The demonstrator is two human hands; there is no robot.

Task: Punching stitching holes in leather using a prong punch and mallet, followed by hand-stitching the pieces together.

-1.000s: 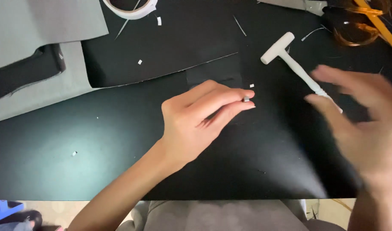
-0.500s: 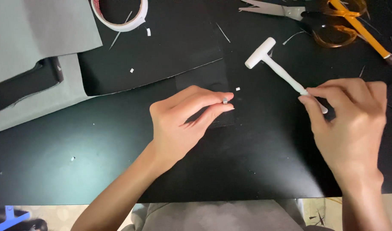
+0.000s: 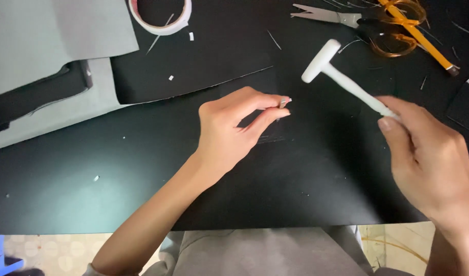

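Two hands work over the black sheet [image 3: 142, 174]: the right hand [image 3: 429, 158] is closed around the handle of a small white hammer [image 3: 342, 76], whose head now hangs in the air, lifted since half a second ago. The left hand [image 3: 234, 128] pinches a tiny metal piece [image 3: 284, 102] upright against the sheet, too small to make out. Open black surface lies near and left of the hands. Far off sit a tape roll [image 3: 160, 20], cut by the frame's edge, and orange-handled scissors [image 3: 377, 25]. Grey sheets [image 3: 45, 41] overlap at far left.
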